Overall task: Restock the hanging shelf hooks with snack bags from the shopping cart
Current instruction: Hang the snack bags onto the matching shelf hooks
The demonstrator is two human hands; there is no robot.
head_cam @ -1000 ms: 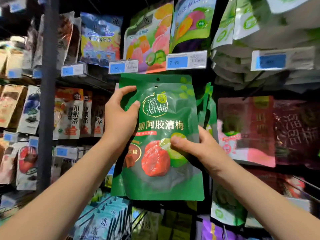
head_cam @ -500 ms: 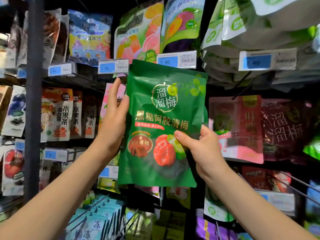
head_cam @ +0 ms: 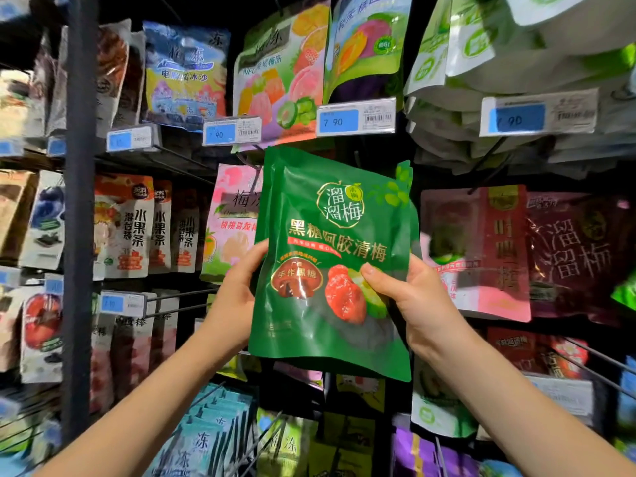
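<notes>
— Which step is this?
— Hanging a bag. The left hand [head_cam: 237, 297] and right hand [head_cam: 421, 301] each hold a side edge of the green plum snack bag [head_cam: 335, 242], fingers clamped on it. It's held up, slightly tilted, in front of the hanging rows, just under the 7.90 price tag [head_cam: 354, 117].
— And next?
— Likely lining its top hole up with the hook. Both are out of sight, so the bag probably needs straightening first.
</notes>
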